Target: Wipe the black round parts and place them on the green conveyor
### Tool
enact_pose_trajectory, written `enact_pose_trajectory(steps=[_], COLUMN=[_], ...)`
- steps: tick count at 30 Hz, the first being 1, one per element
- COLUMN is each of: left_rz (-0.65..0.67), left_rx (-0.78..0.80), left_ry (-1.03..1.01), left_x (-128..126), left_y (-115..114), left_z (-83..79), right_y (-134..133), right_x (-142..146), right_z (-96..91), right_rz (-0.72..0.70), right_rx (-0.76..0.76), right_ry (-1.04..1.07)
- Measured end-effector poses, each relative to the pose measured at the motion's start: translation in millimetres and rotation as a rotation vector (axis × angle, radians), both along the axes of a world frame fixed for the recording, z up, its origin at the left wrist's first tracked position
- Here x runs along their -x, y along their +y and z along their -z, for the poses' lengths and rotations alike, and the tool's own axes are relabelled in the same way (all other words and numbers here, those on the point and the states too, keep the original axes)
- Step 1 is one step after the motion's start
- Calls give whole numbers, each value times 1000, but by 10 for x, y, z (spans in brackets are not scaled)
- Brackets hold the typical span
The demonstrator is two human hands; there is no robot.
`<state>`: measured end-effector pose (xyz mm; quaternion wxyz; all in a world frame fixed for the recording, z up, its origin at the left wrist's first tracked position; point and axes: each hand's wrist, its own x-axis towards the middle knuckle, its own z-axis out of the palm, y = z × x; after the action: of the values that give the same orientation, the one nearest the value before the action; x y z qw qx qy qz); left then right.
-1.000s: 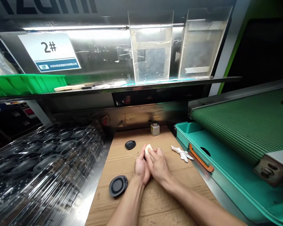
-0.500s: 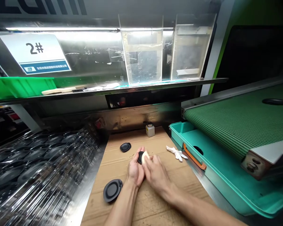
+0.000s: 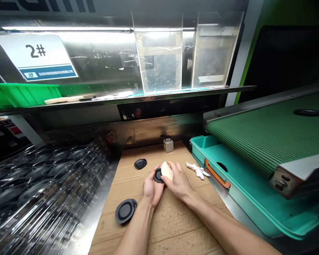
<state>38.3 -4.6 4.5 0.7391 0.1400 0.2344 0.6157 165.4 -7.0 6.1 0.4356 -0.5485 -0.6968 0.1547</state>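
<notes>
Over the cardboard sheet [image 3: 172, 226], my left hand [image 3: 151, 191] is closed round the edge of a small black round plastic part [image 3: 157, 176], its ringed face turned up. Between the thumb and fingers of my right hand [image 3: 180, 183] is a cream-coloured oval pad [image 3: 166, 171], tilted up beside the part's right side; whether the pad touches it I cannot tell. A larger dark grey round part [image 3: 126, 211] with a small tab lies to the left of my left forearm. Farther back rests another small black part [image 3: 140, 163].
A small square bottle [image 3: 168, 145] stands at the cardboard's back edge. White gloves [image 3: 197, 170] lie on the right. Beyond them is a teal bin [image 3: 244, 191] under a green conveyor belt [image 3: 271, 138]. Stacked clear trays [image 3: 66, 191] of black parts fill the left side.
My right hand has lifted the pad a little and tilted it up, so more of the black part's face shows. My left hand keeps its hold. The whole view has shifted slightly.
</notes>
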Motion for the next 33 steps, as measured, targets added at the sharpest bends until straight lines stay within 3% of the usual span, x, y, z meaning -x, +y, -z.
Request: enact_pose_trajectory(steps=[9, 16, 21, 25, 29, 33], left_rz=[-40, 47, 32, 50, 32, 58], left_rx=[60, -10, 50, 21, 59, 22], left_ry=[18, 64, 96, 87, 83, 72], left_x=[1, -69, -54, -73, -74, -70], left_y=[21, -26, -34, -39, -30, -5], left_z=[1, 22, 23, 17, 26, 59], right_y=[-56, -8, -5, 33, 21, -36], right_x=[-165, 29, -89, -153, -141, -99], right_z=[-52, 0, -37, -69, -105, -142], right_rz=[-308, -367, -422, -264, -390, -213], right_rx=[260, 343, 516, 346, 350, 154], right_ry=[200, 582, 447, 402, 240, 45])
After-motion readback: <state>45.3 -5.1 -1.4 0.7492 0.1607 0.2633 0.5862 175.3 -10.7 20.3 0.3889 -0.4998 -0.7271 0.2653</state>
